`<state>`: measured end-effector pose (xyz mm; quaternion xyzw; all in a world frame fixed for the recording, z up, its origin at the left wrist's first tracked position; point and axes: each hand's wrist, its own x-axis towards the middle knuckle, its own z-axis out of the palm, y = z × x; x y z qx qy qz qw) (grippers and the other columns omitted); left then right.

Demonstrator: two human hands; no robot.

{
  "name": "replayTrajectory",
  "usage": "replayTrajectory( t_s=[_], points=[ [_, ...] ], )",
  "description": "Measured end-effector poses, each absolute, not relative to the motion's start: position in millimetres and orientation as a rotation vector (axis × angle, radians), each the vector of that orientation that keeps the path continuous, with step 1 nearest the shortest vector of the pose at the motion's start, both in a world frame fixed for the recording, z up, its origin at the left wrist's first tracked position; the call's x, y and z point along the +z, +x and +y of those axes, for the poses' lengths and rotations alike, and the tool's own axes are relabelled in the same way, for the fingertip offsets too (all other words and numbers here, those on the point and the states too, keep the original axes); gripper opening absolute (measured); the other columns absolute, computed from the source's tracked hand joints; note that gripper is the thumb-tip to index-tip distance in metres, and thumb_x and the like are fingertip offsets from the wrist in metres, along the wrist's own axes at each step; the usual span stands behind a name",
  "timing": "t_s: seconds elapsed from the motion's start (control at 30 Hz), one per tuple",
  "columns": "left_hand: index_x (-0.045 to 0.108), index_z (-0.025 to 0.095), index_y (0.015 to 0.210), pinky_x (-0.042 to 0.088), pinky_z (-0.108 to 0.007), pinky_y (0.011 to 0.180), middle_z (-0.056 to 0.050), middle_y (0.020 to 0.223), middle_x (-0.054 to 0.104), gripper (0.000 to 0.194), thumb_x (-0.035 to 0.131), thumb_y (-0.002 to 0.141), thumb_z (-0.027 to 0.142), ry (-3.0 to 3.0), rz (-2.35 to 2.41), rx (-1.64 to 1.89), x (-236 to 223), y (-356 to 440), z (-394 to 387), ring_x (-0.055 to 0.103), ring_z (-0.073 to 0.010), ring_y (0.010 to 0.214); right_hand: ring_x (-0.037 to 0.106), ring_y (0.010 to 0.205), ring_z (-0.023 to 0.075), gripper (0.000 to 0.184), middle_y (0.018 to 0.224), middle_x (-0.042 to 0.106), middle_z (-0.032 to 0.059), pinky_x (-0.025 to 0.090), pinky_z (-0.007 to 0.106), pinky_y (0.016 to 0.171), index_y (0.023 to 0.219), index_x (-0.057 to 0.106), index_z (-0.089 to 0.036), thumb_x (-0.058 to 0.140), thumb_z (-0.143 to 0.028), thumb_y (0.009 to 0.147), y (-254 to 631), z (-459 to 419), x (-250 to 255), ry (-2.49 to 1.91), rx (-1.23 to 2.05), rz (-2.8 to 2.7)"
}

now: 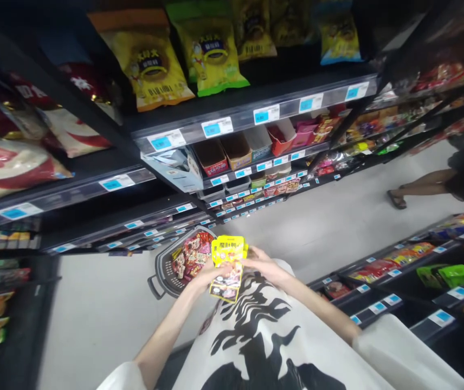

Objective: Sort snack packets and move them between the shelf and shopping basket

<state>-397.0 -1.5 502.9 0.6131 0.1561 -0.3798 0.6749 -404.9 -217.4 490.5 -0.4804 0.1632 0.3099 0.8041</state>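
My left hand (210, 273) and my right hand (262, 264) are both closed on a small stack of yellow snack packets (229, 264), held in front of my chest. The left hand grips the stack's lower left side, while the right one pinches its right edge. Just beyond the packets, a dark shopping basket (162, 268) stands on the floor, filled with several red snack packs.
Dark shelves (252, 111) with yellow chip bags and blue price tags run along the left and ahead. Lower racks (411, 281) of snacks stand on the right. Another person's legs and sandalled feet (414, 189) are far down the aisle. Pale floor lies between.
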Motion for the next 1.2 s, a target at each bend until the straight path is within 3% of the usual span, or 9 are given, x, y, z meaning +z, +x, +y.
replayTrajectory(
  t_s=[0.2,0.33,0.5,0.63,0.73,0.93,1.1,1.2],
  points=[
    [0.069,0.016,0.118,0.057,-0.049,0.101,-0.012,0.106,0.078,0.063,0.093,0.066,0.042,1.549,0.184,-0.496,504.9,-377.8,-76.9,0.073,-0.0330,0.112,0.078,0.097,0.0276,0.074,0.103,0.082,0.0078,0.062,0.042,0.094,0.113,0.072,-0.018,0.103,-0.035,0.048,-361.0,-231.8,514.1,-1.007,0.581,0.346],
    [0.066,0.019,0.122,0.054,-0.051,0.102,-0.011,0.110,0.074,0.059,0.088,0.072,0.042,1.710,0.199,-0.366,498.6,-398.6,-111.0,0.070,-0.0321,0.111,0.078,0.080,0.0241,0.068,0.092,0.082,0.0064,0.063,0.036,0.081,0.106,0.075,-0.016,0.103,-0.030,0.046,-374.9,-262.5,504.1,-1.010,0.636,0.373],
    [0.060,0.021,0.133,0.041,-0.061,0.114,-0.014,0.127,0.066,0.060,0.074,0.085,0.054,1.960,0.050,-0.257,489.7,-434.8,-113.4,0.059,-0.0373,0.128,0.078,0.081,0.0217,0.059,0.098,0.083,0.0075,0.062,0.034,0.082,0.102,0.076,-0.016,0.102,-0.031,0.051,-413.7,-276.5,486.1,-0.933,0.673,0.477],
    [0.050,0.025,0.146,0.036,-0.056,0.123,-0.015,0.145,0.059,0.065,0.056,0.096,0.066,1.760,0.011,-0.418,485.8,-445.8,-100.6,0.050,-0.0347,0.144,0.079,0.080,0.0239,0.064,0.094,0.083,0.0064,0.062,0.036,0.082,0.104,0.075,-0.017,0.102,-0.030,0.047,-426.6,-277.1,483.1,-0.916,0.640,0.540],
    [0.047,0.027,0.150,0.036,-0.054,0.124,-0.013,0.151,0.057,0.064,0.046,0.100,0.068,1.656,0.142,-0.311,486.0,-439.8,-108.1,0.047,-0.0326,0.148,0.079,0.077,0.0242,0.063,0.090,0.083,0.0052,0.062,0.036,0.080,0.103,0.074,-0.017,0.101,-0.029,0.047,-423.4,-273.9,487.0,-0.911,0.574,0.563],
    [0.051,0.024,0.148,0.035,-0.052,0.125,-0.013,0.151,0.059,0.061,0.044,0.103,0.065,1.604,0.196,-0.094,494.9,-426.3,-128.6,0.049,-0.0326,0.146,0.078,0.077,0.0213,0.061,0.094,0.083,0.0043,0.062,0.033,0.079,0.102,0.073,-0.018,0.101,-0.027,0.049,-413.0,-263.7,504.1,-0.906,0.472,0.541],
    [0.051,0.026,0.149,0.037,-0.050,0.124,-0.013,0.157,0.055,0.065,0.058,0.097,0.064,1.411,0.032,-0.121,506.5,-409.1,-100.3,0.051,-0.0321,0.147,0.078,0.077,0.0231,0.062,0.095,0.083,0.0062,0.063,0.035,0.078,0.103,0.073,-0.017,0.100,-0.029,0.049,-420.8,-259.9,512.4,-0.936,0.542,0.529],
    [0.064,0.023,0.136,0.043,-0.051,0.120,-0.015,0.147,0.065,0.058,0.061,0.096,0.064,1.299,-0.043,-0.164,510.4,-395.5,-85.8,0.058,-0.0331,0.141,0.079,0.080,0.0246,0.060,0.097,0.083,0.0056,0.063,0.036,0.079,0.104,0.073,-0.019,0.098,-0.032,0.051,-433.3,-250.0,507.9,-0.983,0.598,0.553]
  ],
)
